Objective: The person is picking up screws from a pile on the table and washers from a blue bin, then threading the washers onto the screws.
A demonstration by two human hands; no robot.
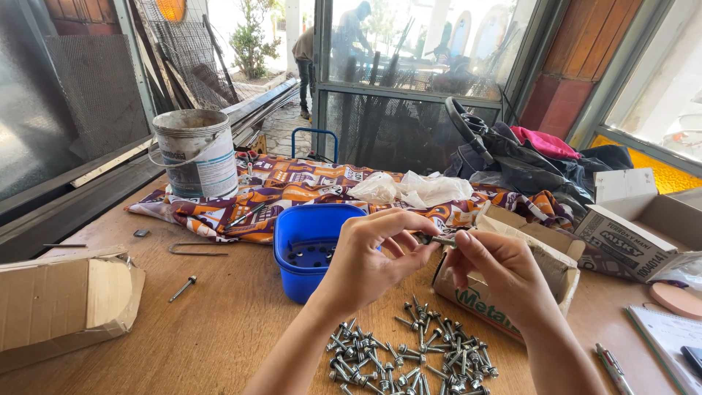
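My left hand point(369, 260) and my right hand point(497, 267) meet above the wooden table point(219, 322), both pinching one small metal screw point(437, 239) held level between the fingertips. Below them lies a pile of several grey screws with washers point(409, 351). A blue plastic tub point(311, 245) with a few dark pieces in its bottom stands just left of my left hand. An open cardboard box point(545, 267) lies on its side under my right hand.
A paint-stained white bucket point(196, 152) stands on a patterned cloth point(292, 186) at the back. A crushed cardboard box point(66, 300) lies at the left, a loose screw point(183, 287) near it. Another box point(636, 230), a notebook point(669, 336) and pen point(613, 369) sit right. A person stands outside.
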